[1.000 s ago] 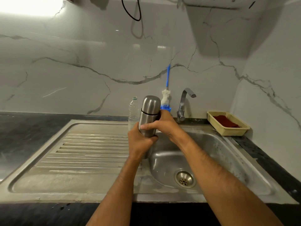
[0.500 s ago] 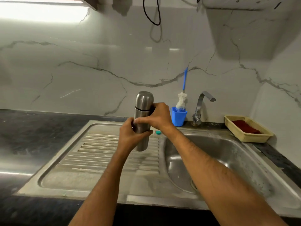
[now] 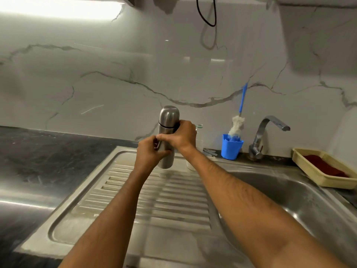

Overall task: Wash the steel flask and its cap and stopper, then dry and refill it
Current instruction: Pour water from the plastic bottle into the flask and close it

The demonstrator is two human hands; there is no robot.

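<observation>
Both hands gripping capped cylindrical steel flask (image 3: pixel 166 144) upright above drainboard.
Left hand (image 3: pixel 149 154) clamping body, right hand (image 3: pixel 180 136) wrapping neck; bottle at 3 o'clock risking knock.

Two bare forearms in view, no sleeves visible up to frame edge. Left hand (image 3: pixel 149 151) and right hand (image 3: pixel 180 137): no gloves, rings, watch or wristbands seen. Light forearm hair.

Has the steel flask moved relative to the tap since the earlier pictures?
Yes. The steel flask has shifted left, away from the tap, from above the basin to above the ribbed draining board.
</observation>
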